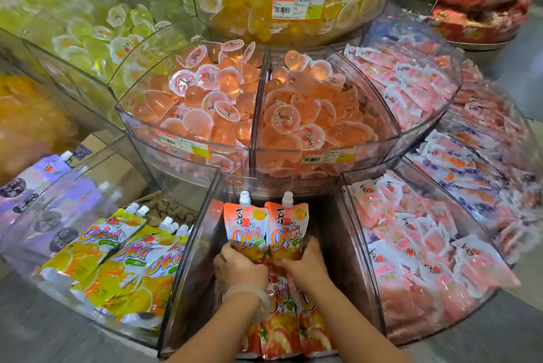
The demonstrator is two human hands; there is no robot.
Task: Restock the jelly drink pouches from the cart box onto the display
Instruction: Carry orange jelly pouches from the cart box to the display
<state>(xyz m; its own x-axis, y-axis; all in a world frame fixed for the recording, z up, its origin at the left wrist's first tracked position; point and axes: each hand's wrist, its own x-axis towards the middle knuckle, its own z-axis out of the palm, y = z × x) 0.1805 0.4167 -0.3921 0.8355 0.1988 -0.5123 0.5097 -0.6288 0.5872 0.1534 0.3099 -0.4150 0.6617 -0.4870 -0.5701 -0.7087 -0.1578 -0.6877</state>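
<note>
While my left hand (239, 267) and right hand (307, 265) each curl round a red pouch's (246, 229) base in the clear bin (188, 274), long axes run 6-to-12, spouts at 12; L pouch maybe slightly nearer.

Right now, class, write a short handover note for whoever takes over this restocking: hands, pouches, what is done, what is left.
Left hand grips the left red pouch; right hand grips the right red pouch.
Both pouches stand upright, caps up, in the middle clear bin.
Done: more red pouches lie in the bin's front.
Left: the bin's back is mostly unfilled. The cart box is out of view.
</note>
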